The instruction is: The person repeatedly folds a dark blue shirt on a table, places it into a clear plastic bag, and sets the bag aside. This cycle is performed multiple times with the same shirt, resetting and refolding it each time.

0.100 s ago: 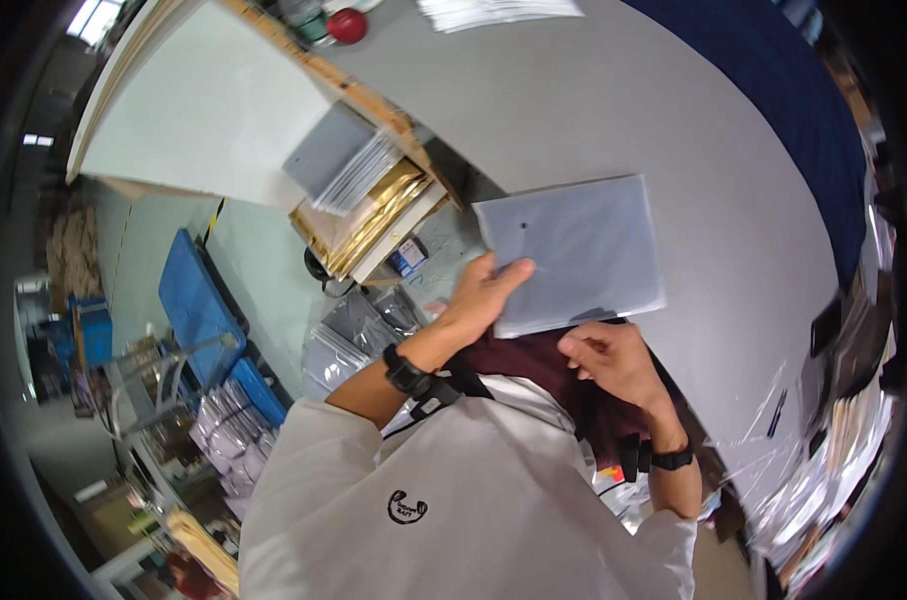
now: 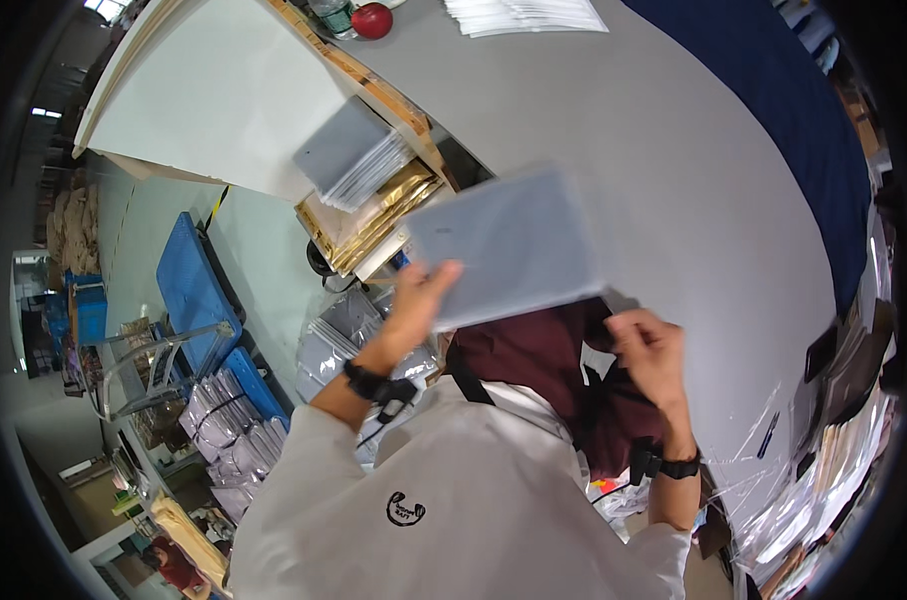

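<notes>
One flat grey packet (image 2: 519,250) in a clear sleeve is held up in front of the person's body, tilted in the view and overlapping the near left edge of the table; it is blurred, and a single small dark mark shows near its upper left. Of the two hands, only the left hand (image 2: 419,300) is on it, grasping its lower left side with the thumb across the top face. The right hand (image 2: 652,355) is just off the packet's lower right corner, apart from it, with the fingers bent in; I cannot tell whether they pinch anything. Each wrist wears one black band, two in all.

Below the packet is one maroon cloth (image 2: 514,350), with one white shirt (image 2: 424,510) under that. Just left of the packet, one stack of grey packets (image 2: 344,140) lies on one pile of gold packets (image 2: 374,225); the layers overlap too much to count. Beside them rises one white panel (image 2: 204,100).

The one grey table (image 2: 714,280) bears, at its far side, one red fruit (image 2: 372,20), one bottle (image 2: 332,15) and one stack of white sheets (image 2: 524,15). One dark pen (image 2: 769,435) lies on the right, and one navy cloth (image 2: 754,100) runs along the far right edge.
</notes>
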Available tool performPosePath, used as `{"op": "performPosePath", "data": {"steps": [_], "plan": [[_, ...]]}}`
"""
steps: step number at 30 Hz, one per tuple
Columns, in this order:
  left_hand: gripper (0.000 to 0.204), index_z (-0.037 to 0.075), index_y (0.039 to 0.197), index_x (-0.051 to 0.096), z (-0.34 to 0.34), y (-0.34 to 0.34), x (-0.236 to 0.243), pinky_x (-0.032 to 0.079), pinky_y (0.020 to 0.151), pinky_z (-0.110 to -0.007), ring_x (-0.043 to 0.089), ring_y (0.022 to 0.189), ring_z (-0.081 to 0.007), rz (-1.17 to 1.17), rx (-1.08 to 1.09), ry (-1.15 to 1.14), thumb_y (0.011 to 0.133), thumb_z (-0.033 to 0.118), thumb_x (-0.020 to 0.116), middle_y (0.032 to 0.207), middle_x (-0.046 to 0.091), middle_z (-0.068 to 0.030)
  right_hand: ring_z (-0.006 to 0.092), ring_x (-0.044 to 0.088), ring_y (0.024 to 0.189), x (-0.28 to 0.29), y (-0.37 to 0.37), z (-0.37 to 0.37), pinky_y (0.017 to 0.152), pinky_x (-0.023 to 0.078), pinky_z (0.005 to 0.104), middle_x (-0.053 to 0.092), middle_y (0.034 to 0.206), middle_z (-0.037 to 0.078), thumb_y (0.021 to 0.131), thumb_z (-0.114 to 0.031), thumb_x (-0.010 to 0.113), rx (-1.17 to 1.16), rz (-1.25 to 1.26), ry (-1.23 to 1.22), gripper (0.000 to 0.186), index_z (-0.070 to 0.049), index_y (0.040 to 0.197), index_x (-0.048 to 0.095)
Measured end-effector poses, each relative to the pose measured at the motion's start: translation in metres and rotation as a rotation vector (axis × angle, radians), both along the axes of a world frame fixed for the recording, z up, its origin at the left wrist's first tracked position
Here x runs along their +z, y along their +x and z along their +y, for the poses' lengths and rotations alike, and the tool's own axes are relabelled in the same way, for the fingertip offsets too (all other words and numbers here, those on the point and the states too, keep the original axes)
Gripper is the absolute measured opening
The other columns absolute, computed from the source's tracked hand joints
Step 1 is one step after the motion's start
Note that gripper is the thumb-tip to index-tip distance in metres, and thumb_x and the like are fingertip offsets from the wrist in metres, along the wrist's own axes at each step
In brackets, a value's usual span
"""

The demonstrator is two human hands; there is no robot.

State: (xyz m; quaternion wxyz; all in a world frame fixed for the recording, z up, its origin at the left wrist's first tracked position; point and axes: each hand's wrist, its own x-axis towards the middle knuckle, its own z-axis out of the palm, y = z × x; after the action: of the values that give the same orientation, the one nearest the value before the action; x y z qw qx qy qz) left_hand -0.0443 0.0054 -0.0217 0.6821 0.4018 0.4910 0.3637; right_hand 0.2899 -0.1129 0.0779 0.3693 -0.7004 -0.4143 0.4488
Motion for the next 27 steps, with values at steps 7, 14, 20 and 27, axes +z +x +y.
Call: {"op": "performPosePath", "data": {"steps": [7, 14, 20, 27], "plan": [[0.039, -0.003, 0.125, 0.065, 0.084, -0.189, 0.01, 0.055, 0.085, -0.031, 0.066, 0.093, -0.0151, 0.382, 0.645, 0.216, 0.097, 0.021, 0.076, 0.11, 0.071, -0.0064, 0.0028, 0.048, 0.063, -0.024, 0.048, -0.002, 0.058, 0.039, 0.0213, 0.06, 0.07, -0.004, 0.102, -0.021, 0.072, -0.346, -0.237, 0.104, 0.023, 0.001, 0.097, 0.076], [0.059, -0.003, 0.132, 0.067, 0.276, -0.181, -0.047, 0.051, 0.097, -0.034, 0.067, 0.112, -0.0238, 0.696, 0.276, 0.274, 0.098, 0.045, 0.07, 0.124, 0.072, -0.016, 0.0051, 0.049, 0.059, -0.035, 0.038, -0.007, 0.054, 0.04, 0.0241, 0.062, 0.066, 0.0, 0.099, -0.02, 0.076, -0.287, -0.583, 0.243, 0.021, 0.001, 0.094, 0.075], [0.05, 0.013, 0.147, 0.06, 0.321, -0.2, -0.156, 0.038, 0.119, -0.045, 0.05, 0.143, -0.0396, 1.21, -0.06, 0.644, 0.106, 0.041, 0.052, 0.15, 0.057, -0.0208, 0.006, 0.052, 0.057, -0.031, 0.034, -0.002, 0.053, 0.042, 0.0232, 0.066, 0.067, 0.004, 0.096, -0.012, 0.076, -0.284, -0.637, 0.282, 0.013, 0.001, 0.094, 0.076], [0.037, -0.002, 0.141, 0.06, 0.313, -0.182, -0.097, 0.051, 0.108, -0.038, 0.063, 0.127, -0.0297, 1.074, 0.213, 0.777, 0.108, 0.016, 0.056, 0.14, 0.065, -0.0173, 0.0243, 0.069, 0.061, -0.032, 0.045, -0.003, 0.057, 0.056, 0.0346, 0.076, 0.083, 0.01, 0.095, -0.021, 0.074, -0.189, -0.512, 0.302, 0.016, -0.006, 0.095, 0.077]]}}
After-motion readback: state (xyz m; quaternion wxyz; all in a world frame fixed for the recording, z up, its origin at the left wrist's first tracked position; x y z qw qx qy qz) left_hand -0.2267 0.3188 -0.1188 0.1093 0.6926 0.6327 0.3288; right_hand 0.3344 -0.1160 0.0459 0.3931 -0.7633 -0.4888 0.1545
